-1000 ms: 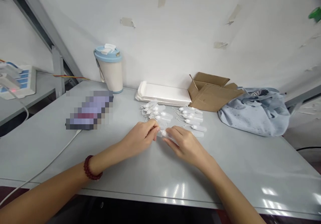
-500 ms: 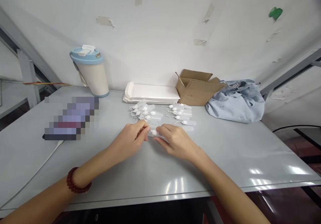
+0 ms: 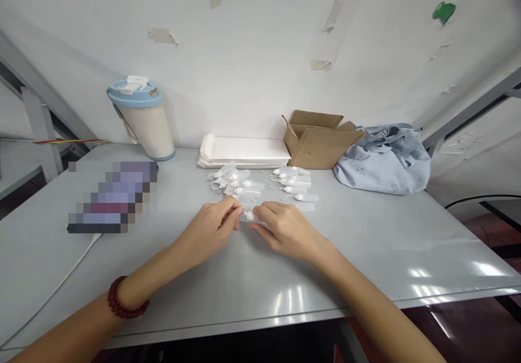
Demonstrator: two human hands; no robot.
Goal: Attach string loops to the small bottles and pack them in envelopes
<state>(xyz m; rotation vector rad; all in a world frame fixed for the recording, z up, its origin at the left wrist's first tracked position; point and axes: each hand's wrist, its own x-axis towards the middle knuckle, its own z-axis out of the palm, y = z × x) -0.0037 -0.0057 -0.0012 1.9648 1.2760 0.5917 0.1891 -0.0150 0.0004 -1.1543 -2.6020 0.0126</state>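
Your right hand [image 3: 287,227] is gripping a small translucent plastic bottle with a white cap [image 3: 249,217] between both hands over the glossy gray tabletop [image 3: 244,287], while your left hand [image 3: 217,219] is pinching its tip end, perhaps on a thin cord; a slack pinch could be letting it twist free, and drifting knuckles could be scattering the matching loose bottles [image 3: 307,197] just beyond. Those bottles are revealing no discernible contents, while the open brown cardboard box [image 3: 321,148] and lidded cream-and-blue tumbler [image 3: 148,127] are hiding their insides.
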